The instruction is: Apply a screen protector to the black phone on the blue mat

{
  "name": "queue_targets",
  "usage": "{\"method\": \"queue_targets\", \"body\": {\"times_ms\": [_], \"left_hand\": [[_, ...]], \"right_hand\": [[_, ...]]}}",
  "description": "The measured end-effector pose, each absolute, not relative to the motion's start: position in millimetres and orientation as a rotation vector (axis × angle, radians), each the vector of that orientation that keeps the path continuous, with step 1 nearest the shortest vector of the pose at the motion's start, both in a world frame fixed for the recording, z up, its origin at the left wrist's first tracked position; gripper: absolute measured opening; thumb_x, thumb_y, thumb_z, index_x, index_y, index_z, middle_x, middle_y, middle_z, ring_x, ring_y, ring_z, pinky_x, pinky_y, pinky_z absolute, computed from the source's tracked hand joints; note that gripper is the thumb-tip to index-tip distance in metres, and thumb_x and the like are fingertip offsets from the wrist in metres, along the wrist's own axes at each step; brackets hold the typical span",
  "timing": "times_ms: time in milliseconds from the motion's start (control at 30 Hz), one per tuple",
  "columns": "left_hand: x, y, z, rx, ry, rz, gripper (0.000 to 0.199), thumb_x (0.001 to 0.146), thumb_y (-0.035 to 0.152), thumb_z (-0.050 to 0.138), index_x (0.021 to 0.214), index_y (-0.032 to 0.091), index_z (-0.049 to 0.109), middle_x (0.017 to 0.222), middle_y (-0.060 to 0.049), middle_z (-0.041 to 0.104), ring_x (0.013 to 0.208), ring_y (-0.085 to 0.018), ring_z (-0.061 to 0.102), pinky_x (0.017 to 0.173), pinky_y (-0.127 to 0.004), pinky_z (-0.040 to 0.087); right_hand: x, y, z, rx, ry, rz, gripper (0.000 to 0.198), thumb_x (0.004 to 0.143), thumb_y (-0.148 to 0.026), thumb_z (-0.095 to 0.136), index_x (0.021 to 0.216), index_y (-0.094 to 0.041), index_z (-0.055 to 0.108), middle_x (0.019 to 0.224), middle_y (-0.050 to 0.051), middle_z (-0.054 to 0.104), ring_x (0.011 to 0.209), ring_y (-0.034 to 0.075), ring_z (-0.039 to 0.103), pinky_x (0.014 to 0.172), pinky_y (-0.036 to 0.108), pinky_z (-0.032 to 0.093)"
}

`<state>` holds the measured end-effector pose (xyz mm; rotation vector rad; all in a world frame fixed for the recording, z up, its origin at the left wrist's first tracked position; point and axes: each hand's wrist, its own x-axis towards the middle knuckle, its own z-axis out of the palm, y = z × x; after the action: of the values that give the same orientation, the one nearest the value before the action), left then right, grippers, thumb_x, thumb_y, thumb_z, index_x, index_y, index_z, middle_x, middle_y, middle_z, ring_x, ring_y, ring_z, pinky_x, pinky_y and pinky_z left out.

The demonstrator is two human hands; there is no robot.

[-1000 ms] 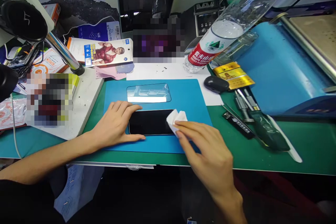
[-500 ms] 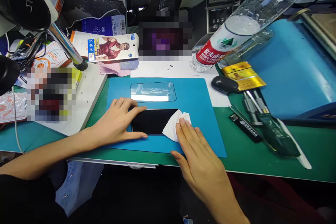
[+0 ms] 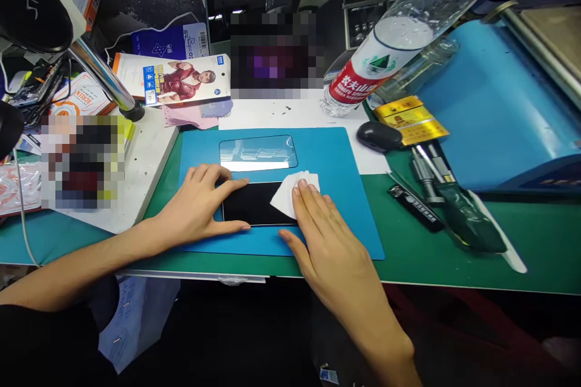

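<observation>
My left hand (image 3: 200, 202) lies flat on the blue mat (image 3: 336, 193), fingers spread; thumb and forefinger frame the left end of the phone (image 3: 247, 202) and pin it down; nothing is gripped in that hand. My right hand (image 3: 329, 242) presses a white wipe (image 3: 285, 193) onto the right end of the phone with straight, close fingers; the palm is open, the wipe held only under the fingertips. The phone lies screen up and lengthwise, near the middle of the mat, its glass dark; the wipe covers its right end and spills a little onto the mat beyond it.

Just behind the phone on the mat lies a clear screen protector (image 3: 258, 153), parallel to it and not touching it. Behind the mat's far edge sits a sheet of white paper (image 3: 272, 113); at the mat's back right corner a black mouse (image 3: 379, 136) rests, with yellow packets (image 3: 411, 121) beside it. A water bottle (image 3: 390, 51) leans behind the mat's right end. Right of the mat, on the green table cover (image 3: 454, 266), lie dark tools (image 3: 436, 193); further right stands a blue machine (image 3: 494, 115). Left of the mat is a white base (image 3: 145, 163) with a chrome post (image 3: 106, 81); behind it lies a printed box (image 3: 177, 78).
</observation>
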<state>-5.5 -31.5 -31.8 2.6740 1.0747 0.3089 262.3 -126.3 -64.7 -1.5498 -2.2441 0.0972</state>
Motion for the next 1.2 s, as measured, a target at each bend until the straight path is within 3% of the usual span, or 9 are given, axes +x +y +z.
{"method": "queue_targets", "body": {"times_ms": [200, 433, 667, 900, 1200], "left_hand": [[-4.4, -32.5, -32.3, 2.651, 1.085, 0.289, 0.078, 0.096, 0.076, 0.064, 0.151, 0.021, 0.057, 0.132, -0.017, 0.061, 0.119, -0.036, 0.056, 0.103, -0.055, 0.047], [-5.4, -32.2, -32.4, 2.653, 1.074, 0.316, 0.078, 0.098, 0.076, 0.062, 0.151, 0.019, 0.057, 0.132, -0.017, 0.061, 0.12, -0.036, 0.056, 0.104, -0.055, 0.047], [-2.9, -35.1, -31.6, 2.657, 1.093, 0.304, 0.078, 0.096, 0.073, 0.067, 0.15, 0.018, 0.057, 0.132, -0.017, 0.062, 0.12, -0.036, 0.056, 0.102, -0.052, 0.046], [-3.6, -33.9, -32.0, 2.667, 1.107, 0.288, 0.077, 0.097, 0.076, 0.063, 0.149, 0.021, 0.057, 0.132, -0.017, 0.062, 0.118, -0.036, 0.056, 0.1, -0.051, 0.047], [-3.2, -35.0, -33.0, 2.698, 1.085, 0.328, 0.077, 0.097, 0.075, 0.063, 0.148, 0.018, 0.058, 0.13, -0.017, 0.062, 0.115, -0.035, 0.056, 0.096, -0.05, 0.047]], "right_hand": [[263.2, -150.5, -63.0, -1.531, -2.254, 0.094, 0.08, 0.111, -0.043, 0.05, 0.176, -0.017, 0.012, 0.171, 0.019, 0.044, 0.16, 0.035, 0.042, 0.129, 0.059, 0.044], [244.9, -113.4, -61.0, -1.501, -2.274, 0.084, 0.085, 0.111, -0.045, 0.049, 0.176, -0.019, 0.0, 0.174, 0.02, 0.038, 0.163, 0.033, 0.037, 0.132, 0.06, 0.039], [250.3, -150.8, -61.3, -1.458, -2.317, 0.112, 0.078, 0.112, -0.045, 0.047, 0.175, -0.013, 0.014, 0.171, 0.019, 0.043, 0.162, 0.033, 0.04, 0.131, 0.06, 0.041], [237.6, -115.3, -58.8, -1.453, -2.276, 0.122, 0.082, 0.112, -0.04, 0.049, 0.176, -0.019, 0.002, 0.173, 0.018, 0.039, 0.163, 0.033, 0.036, 0.132, 0.063, 0.038], [235.0, -134.2, -56.0, -1.444, -2.323, 0.078, 0.083, 0.111, -0.044, 0.05, 0.175, -0.013, 0.008, 0.169, 0.021, 0.045, 0.16, 0.034, 0.042, 0.131, 0.062, 0.041]]}}
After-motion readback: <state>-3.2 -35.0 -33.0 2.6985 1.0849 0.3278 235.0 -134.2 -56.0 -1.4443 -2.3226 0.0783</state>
